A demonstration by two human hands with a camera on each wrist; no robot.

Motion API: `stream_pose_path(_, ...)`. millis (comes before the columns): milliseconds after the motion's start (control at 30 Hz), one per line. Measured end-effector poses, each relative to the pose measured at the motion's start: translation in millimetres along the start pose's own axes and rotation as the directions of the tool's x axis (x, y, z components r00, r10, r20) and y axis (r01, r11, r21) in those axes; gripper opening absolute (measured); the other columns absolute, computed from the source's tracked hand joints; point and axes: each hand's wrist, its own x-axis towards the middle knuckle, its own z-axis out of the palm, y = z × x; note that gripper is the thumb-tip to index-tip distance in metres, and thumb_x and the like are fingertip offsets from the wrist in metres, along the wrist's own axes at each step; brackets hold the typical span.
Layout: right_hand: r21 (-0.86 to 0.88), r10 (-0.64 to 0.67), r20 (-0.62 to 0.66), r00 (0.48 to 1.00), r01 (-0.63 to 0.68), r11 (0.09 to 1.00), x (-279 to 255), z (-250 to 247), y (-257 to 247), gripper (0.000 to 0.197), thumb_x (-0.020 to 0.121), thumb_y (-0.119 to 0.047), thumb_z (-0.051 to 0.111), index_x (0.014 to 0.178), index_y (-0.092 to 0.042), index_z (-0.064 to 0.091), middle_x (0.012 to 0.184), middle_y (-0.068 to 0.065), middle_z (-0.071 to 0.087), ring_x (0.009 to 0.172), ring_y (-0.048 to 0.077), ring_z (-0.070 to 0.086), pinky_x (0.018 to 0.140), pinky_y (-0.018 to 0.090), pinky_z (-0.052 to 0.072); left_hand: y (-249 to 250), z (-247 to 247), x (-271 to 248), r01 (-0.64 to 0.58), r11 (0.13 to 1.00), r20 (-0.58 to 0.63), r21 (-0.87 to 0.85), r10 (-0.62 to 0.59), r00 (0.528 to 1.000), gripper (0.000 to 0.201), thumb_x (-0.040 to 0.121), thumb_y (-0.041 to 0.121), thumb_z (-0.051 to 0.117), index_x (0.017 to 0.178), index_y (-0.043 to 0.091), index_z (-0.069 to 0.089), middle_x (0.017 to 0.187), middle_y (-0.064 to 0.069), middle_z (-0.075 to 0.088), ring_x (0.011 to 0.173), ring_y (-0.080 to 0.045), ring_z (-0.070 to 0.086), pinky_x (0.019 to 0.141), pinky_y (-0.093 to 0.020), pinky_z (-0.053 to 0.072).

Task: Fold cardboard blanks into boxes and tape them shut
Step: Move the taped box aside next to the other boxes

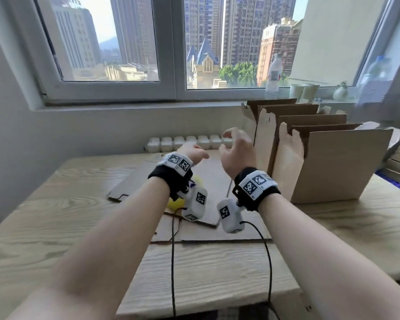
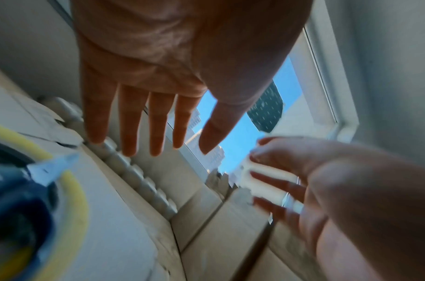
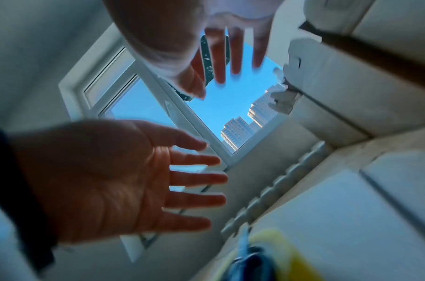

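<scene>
Both my hands hover empty, fingers spread, over the flat blank [image 1: 208, 181] on the counter [image 1: 56, 215]; its long axis runs nine-to-three, left hand [image 1: 193, 153] nearer, right hand [image 1: 237, 153] toward the boxes [image 1: 333, 162] at three.

- A pale wood-grain table [image 1: 56, 215] fills the lower frame.
- Flat cardboard blanks [image 1: 208, 181] lie at centre, a yellow tape roll [image 1: 174, 203] resting on them.
- Opened cardboard boxes [image 1: 333, 167] stand in a row at centre right.
- Black cables [image 1: 173, 262] trail across the near edge.
</scene>
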Motion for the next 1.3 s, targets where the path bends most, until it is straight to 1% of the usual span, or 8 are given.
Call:
stream_pose_path(133, 0.044, 0.186, 0.409, 0.893, -0.223, 0.974, -15, 37, -20, 0.006, 0.085, -0.019, 0.066, 0.09, -0.018, 0.065, 0.086, -0.002, 0.065, 0.091, 0.019, 0.065, 0.073, 0.023, 0.045, -47, -37, -1, 0.199, 0.976, -0.034, -0.083, -0.202, 0.979, 0.038, 0.095, 0.026, 0.059, 0.128, 0.005, 0.059, 0.129, -0.012, 0.061, 0.1, -0.026, 0.058, 0.057, -0.029, 0.04)
stream_pose_path(267, -0.145, 0.34, 0.612, 0.714, -0.321, 0.936, -37, 70, -28, 0.02, 0.077, -0.023, 0.076, 0.093, -0.013, 0.068, 0.095, 0.004, 0.068, 0.091, 0.021, 0.065, 0.079, 0.031, 0.056, -88, -55, -7, 0.312, 0.944, -0.01, -0.104, -0.314, 0.949, 0.043, 0.102, 0.026, 0.048, 0.14, 0.008, 0.049, 0.147, -0.01, 0.046, 0.13, -0.027, 0.048, 0.079, -0.035, 0.04)
stream_pose_path(367, -0.193, 0.38, 0.55, 0.744, -0.329, 0.924, -45, 84, -30, 0.023, 0.072, -0.019, 0.076, 0.093, -0.013, 0.069, 0.097, 0.005, 0.07, 0.092, 0.024, 0.066, 0.083, 0.035, 0.058, -114, -59, 0, 0.364, 0.92, 0.009, -0.145, -0.367, 0.93, 0.046, 0.102, 0.027, 0.049, 0.142, 0.005, 0.045, 0.146, -0.013, 0.045, 0.132, -0.028, 0.043, 0.095, -0.037, 0.039)
stream_pose_path(500, -0.234, 0.421, 0.474, 0.773, -0.35, 0.907, -52, 96, -30, 0.03, 0.069, -0.038, 0.076, 0.097, -0.033, 0.067, 0.111, -0.003, 0.066, 0.116, 0.025, 0.052, 0.096, 0.037, 0.047, -137, -56, 14, 0.413, 0.898, 0.061, -0.154, -0.409, 0.911, 0.054, 0.095, 0.037, 0.059, 0.134, 0.0, 0.049, 0.086, -0.007, 0.051, 0.064, -0.019, 0.044, 0.053, -0.027, 0.03)
stream_pose_path(567, -0.274, 0.438, 0.492, 0.753, -0.344, 0.898, -56, 100, -31, 0.039, 0.072, -0.047, 0.076, 0.108, -0.036, 0.067, 0.118, -0.002, 0.058, 0.123, 0.026, 0.039, 0.099, 0.04, 0.039, -141, -50, 19, 0.429, 0.887, 0.118, -0.17, -0.413, 0.903, 0.057, 0.091, 0.042, 0.063, 0.133, 0.005, 0.048, 0.073, -0.002, 0.043, 0.063, -0.018, 0.045, 0.054, -0.025, 0.035)
stream_pose_path(800, -0.238, 0.485, 0.461, 0.743, -0.423, 0.874, -67, 117, -22, 0.041, 0.082, -0.036, 0.067, 0.122, -0.041, 0.059, 0.142, 0.001, 0.032, 0.136, 0.031, 0.02, 0.108, 0.047, 0.03, -141, -23, 22, 0.345, 0.907, 0.247, -0.242, -0.286, 0.926, 0.02, 0.091, 0.018, 0.068, 0.105, 0.013, 0.055, 0.101, -0.016, 0.061, 0.08, -0.027, 0.06, 0.079, -0.042, 0.055)
stream_pose_path(1000, -0.083, 0.404, 0.455, 0.793, -0.414, 0.906, -64, 118, -19, 0.043, 0.078, -0.026, 0.075, 0.12, -0.025, 0.066, 0.127, 0.009, 0.051, 0.119, 0.024, 0.051, 0.104, 0.029, 0.039, -138, -23, 25, 0.224, 0.972, 0.148, -0.065, -0.213, 0.966, 0.037, 0.08, 0.027, 0.078, 0.104, 0.011, 0.055, 0.105, -0.013, 0.06, 0.099, -0.032, 0.065, 0.082, -0.051, 0.059)
stream_pose_path(1300, 0.223, 0.225, 0.445, 0.867, -0.351, 0.91, -34, 154, -80, 0.044, 0.068, -0.017, 0.082, 0.111, -0.02, 0.071, 0.117, 0.004, 0.065, 0.106, 0.015, 0.06, 0.089, 0.021, 0.044, -151, -105, 22, 0.236, 0.971, -0.077, -0.027, -0.238, 0.968, 0.035, 0.068, 0.022, 0.075, 0.095, 0.009, 0.058, 0.09, -0.012, 0.067, 0.062, -0.03, 0.072, 0.071, -0.048, 0.061)
